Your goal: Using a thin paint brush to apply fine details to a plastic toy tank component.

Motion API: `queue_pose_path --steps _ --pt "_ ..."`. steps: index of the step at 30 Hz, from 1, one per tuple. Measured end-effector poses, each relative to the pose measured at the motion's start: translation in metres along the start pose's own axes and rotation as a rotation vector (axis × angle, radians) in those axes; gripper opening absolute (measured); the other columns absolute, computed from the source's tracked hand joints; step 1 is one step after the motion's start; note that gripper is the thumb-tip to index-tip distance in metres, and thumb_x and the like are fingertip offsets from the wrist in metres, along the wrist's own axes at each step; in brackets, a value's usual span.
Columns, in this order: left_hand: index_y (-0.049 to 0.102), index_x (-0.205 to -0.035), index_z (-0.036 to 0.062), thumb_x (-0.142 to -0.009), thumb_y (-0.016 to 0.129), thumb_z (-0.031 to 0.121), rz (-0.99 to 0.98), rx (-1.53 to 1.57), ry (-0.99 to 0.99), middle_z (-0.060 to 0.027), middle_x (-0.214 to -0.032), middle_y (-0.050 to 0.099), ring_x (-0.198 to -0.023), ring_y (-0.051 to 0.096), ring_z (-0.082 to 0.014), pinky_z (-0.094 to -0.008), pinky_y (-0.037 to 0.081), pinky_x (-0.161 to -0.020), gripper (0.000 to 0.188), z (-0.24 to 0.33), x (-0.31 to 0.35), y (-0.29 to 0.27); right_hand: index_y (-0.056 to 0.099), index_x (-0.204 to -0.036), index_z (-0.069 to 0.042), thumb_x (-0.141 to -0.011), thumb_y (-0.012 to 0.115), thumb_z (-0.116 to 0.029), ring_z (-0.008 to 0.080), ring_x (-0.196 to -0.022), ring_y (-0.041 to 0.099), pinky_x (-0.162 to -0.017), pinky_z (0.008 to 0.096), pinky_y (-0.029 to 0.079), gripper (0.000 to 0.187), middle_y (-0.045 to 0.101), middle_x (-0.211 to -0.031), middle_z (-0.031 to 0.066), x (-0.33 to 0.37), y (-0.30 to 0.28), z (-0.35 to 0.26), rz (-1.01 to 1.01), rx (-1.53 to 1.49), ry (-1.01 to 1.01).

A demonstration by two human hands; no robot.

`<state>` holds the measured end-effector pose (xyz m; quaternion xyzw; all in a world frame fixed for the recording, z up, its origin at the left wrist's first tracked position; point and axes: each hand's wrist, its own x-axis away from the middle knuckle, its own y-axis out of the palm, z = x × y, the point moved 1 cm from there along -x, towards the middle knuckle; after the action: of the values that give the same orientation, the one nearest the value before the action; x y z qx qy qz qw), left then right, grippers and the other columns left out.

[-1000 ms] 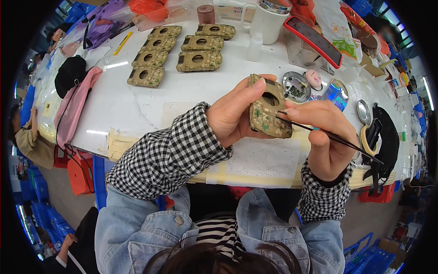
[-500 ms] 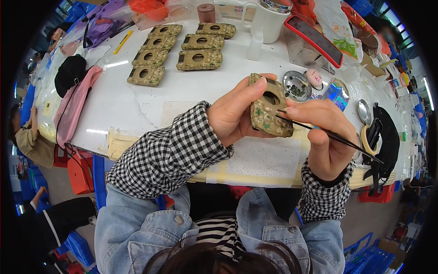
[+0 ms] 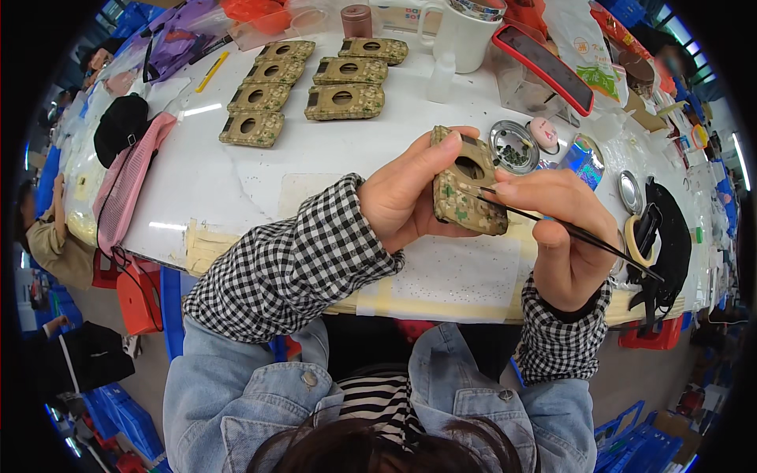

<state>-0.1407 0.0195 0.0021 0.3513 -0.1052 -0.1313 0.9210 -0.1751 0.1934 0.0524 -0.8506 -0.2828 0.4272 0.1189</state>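
Note:
My left hand [image 3: 410, 189] is closed around a camouflage toy tank hull [image 3: 457, 206] that has a round hole in its top. Black tweezers [image 3: 579, 235] are pinched in my right hand [image 3: 569, 229], their tips at the hull's top face just below the hole. Whether the tips grip a small part is too fine to make out. Beyond my hands, a round metal tin [image 3: 514, 147] contains small dark green pieces. Similar camouflage hulls stand in two columns at the far left, among them a nearer one [image 3: 344, 103] and a leftmost one [image 3: 251, 128].
A white mug [image 3: 465, 39], a small clear bottle [image 3: 441, 79] and a red-cased phone [image 3: 542, 71] stand at the back. A pink mesh bag [image 3: 130, 185] and black cap [image 3: 120, 130] lie left. At right are a tape roll [image 3: 640, 236] and a black pouch [image 3: 672, 244]. White paper [image 3: 449, 276] lies in front.
The tweezer tips and the hull have barely shifted; both hands keep their hold. At the lower left, another person's dark-clothed leg has moved.

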Motion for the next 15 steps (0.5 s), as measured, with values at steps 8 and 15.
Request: queue_pose_path --steps 8,15 --pt "0.035 -0.133 0.0149 -0.096 0.033 0.048 0.037 0.011 -0.061 -0.009 -0.12 0.054 -0.101 0.061 -0.0186 -0.0328 0.055 -0.081 0.05 0.003 0.0022 0.0037 0.066 -0.094 0.003 -0.083 0.066 -0.019 0.0252 -0.084 0.063 -0.076 0.0327 0.049 0.024 0.068 -0.09 0.0107 0.0 -0.0006 0.0021 -0.002 0.018 -0.001" --pt "0.04 -0.132 0.0149 -0.096 0.034 0.05 0.079 0.073 -0.078 -0.0085 -0.12 0.055 -0.102 0.061 -0.0186 -0.0318 0.055 -0.082 0.051 0.0042 0.0035 0.0048 0.065 -0.095 0.003 -0.089 0.058 -0.026 0.0242 -0.085 0.062 -0.079 0.0337 0.047 0.031 0.068 -0.089 0.0113 0.0005 0.0017 0.004 0.093 -0.007 -0.002"
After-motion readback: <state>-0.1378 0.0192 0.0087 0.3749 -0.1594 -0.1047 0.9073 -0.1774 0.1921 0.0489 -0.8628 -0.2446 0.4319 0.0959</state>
